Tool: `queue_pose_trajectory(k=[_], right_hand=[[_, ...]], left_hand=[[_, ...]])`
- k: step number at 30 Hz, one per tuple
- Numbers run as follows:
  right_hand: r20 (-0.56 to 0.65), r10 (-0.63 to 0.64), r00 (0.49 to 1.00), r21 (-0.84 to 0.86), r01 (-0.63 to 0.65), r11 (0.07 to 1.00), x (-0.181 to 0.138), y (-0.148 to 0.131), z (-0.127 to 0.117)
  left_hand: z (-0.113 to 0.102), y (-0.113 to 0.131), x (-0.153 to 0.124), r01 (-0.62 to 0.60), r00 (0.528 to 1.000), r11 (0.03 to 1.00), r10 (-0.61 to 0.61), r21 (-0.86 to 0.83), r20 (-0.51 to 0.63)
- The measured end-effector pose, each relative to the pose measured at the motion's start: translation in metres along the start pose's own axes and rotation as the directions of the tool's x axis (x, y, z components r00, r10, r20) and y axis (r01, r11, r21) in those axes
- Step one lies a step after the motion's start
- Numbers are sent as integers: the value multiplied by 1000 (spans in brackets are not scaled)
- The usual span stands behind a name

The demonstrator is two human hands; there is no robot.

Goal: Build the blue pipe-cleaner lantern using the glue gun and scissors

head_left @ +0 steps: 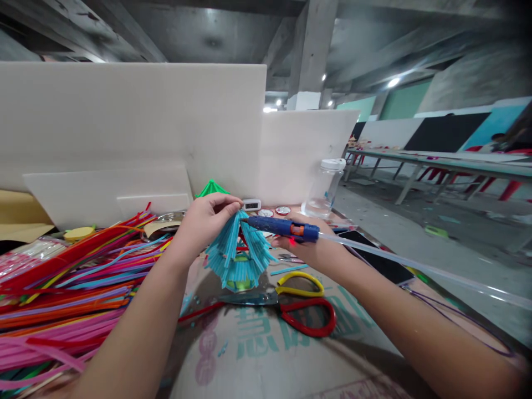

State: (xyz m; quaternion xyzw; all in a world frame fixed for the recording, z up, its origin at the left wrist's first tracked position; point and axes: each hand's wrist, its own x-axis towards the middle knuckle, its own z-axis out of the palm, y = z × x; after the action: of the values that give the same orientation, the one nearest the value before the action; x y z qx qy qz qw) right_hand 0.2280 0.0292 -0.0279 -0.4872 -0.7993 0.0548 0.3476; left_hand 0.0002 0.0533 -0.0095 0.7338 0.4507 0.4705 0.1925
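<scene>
Between my hands stands a light-blue pleated cone (239,257), built of pipe-cleaner strips, with a yellow-green patch inside its lower part. Thumb and fingers of my left hand (211,219) pinch its peak. My right hand (305,238) is wrapped round a blue glue gun (286,227), whose dark nozzle reaches the cone's upper right side. A long clear glue stick (399,257) runs out of the gun's back, and a red light glows beneath it. Scissors (282,302) with one yellow and one red handle lie just in front of the cone.
Bundles of coloured pipe cleaners (83,288) cover the left side. Behind are a green cone (211,188), a small digital display (251,204), and a clear jar (324,188). A dark phone (376,256) lies right, under the glue stick. White boards (133,116) stand behind the cardboard surface (233,366).
</scene>
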Motion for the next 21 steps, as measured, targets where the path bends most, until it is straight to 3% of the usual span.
queue_pose_trajectory(k=[6,21], right_hand=[[-7,3,1000,-13,-3,1000,-1,0,1],[18,-28,999,287,22,958,0,4,3]], left_hand=[[-1,2,0,-1,1000,1000,1,12,1],[-1,-5,1,-33,999,999,33,12,-2]])
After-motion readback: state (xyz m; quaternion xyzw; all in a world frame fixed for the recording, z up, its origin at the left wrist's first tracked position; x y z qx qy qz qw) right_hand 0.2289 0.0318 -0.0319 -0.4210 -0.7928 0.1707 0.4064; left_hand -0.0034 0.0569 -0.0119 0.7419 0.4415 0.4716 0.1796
